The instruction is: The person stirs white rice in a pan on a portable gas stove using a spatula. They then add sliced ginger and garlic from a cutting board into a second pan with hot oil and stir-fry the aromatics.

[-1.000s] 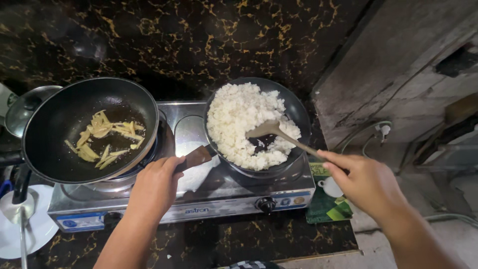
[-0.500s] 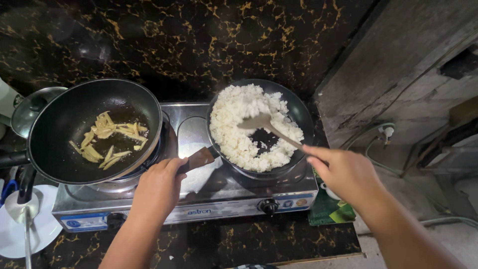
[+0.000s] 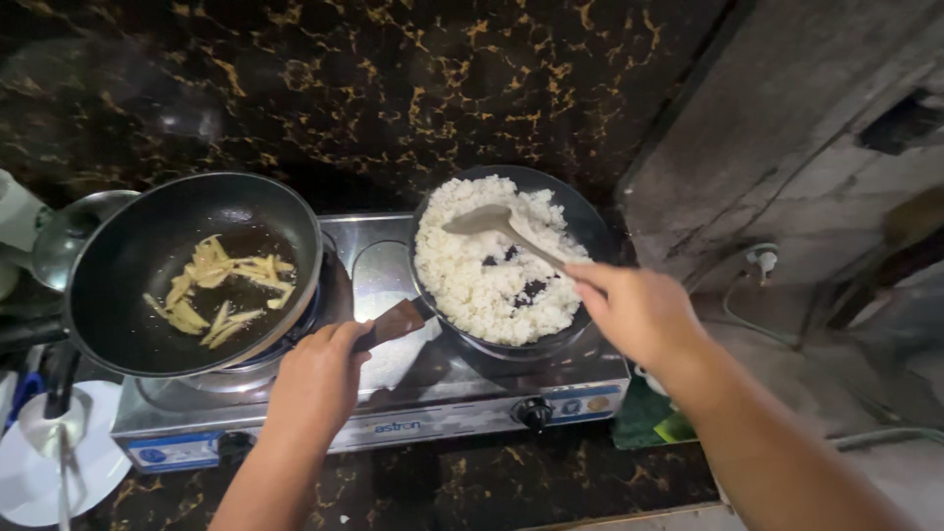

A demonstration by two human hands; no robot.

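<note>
Right hand [image 3: 639, 310] closed around the end of a pale wooden spatula [image 3: 501, 228]; blade flat on top of the rice, handle running down-right into the fist

Left hand [image 3: 317, 379] clamped on the brown wooden handle [image 3: 393, 323] of the dark round pan of white rice [image 3: 497, 261], thumb side up, fingers wrapped under

Pan sits on the right burner of the silver two-burner tabletop gas stove [image 3: 393, 393]. Rice is a clumpy white heap filling most of the pan, piled higher at the left and back; a few dark patches show through near the middle where the pan bottom or darker bits are exposed, cannot tell which. Bare black rim visible at the upper right

Left burner: black non-stick frying pan [image 3: 192, 270], tilted a bit toward the camera, with pale yellow strips [image 3: 221, 290] in oil, loosely scattered near the centre

Stove stands on a black counter with gold veining [image 3: 344, 88]. Black control knob [image 3: 534, 413] on the front panel, below the rice pan. Steel lid or pot [image 3: 64, 231] just behind the frying pan at far left. White round plate [image 3: 54, 472] at bottom left with a metal utensil lying on it. Green packet [image 3: 659, 423] just right of the stove, under the right forearm
</note>
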